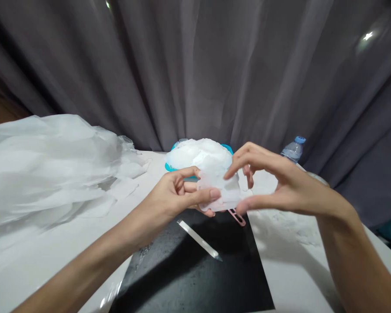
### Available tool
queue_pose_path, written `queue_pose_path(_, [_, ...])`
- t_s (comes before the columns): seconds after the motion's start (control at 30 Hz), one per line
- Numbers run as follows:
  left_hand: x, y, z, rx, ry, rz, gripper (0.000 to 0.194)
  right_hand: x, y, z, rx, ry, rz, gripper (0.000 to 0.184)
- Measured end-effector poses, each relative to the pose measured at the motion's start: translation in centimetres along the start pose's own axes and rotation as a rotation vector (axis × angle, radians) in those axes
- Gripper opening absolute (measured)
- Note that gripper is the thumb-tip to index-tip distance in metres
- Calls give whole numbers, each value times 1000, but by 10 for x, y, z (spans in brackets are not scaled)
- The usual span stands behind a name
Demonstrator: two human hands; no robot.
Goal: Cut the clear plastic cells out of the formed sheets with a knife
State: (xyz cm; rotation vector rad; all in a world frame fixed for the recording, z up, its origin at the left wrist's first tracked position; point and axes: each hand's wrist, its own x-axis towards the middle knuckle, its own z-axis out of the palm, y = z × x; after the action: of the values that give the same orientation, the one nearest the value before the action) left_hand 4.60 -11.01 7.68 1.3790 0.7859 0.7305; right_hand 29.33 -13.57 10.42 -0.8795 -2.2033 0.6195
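One black mat (195, 278) lies on the bench (293, 269), a clear stick (198, 239) on it. Above, my left hand (179, 191) pinches a white sheet (218, 189), thumb in front; my right hand (263, 182) curves wide open at its right edge, contact unclear.

Lies open above the near part of the black mat (198, 287). Gets blocked low over its middle by a slim pale tool (198, 239), left of it by bulky white sheeting (52, 169), beyond it by a heaped blue tray (227, 148).
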Motion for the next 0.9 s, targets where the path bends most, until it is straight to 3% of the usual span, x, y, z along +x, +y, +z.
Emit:
queue_pose_path(0.1, [-1,4,-1,-8,15,9,34,-4,-11,1,-28,-93,-52,31])
queue_pose_path(0.2, [-3,5,0,-26,-5,17,38,-4,-14,6,24,-40,-68,16])
queue_pose_path(0.27, [-6,4,0,24,65,41,41,-2,-12,8,48,8,-81,14])
queue_pose_path(0.37, [-11,4,1,214,208,167,49,0,-8,9,63,73,-40,15])
queue_pose_path(0.43, [-13,4,0,369,184,279,53,1,-7,9,97,102,4,17])
queue_pose_path(0.5, [-14,3,1,488,115,362,44,1,-7,9,146,116,38,17])
queue_pose_path(0.57, [-13,2,2,531,110,406,21,1,-8,9,199,118,59,17])
queue_pose_path(0.7, [-11,-2,5,420,123,394,6,0,-9,10,276,125,98,17])
queue_pose_path(0.9, [-13,0,8,158,54,270,5,1,-7,10,339,124,120,19])
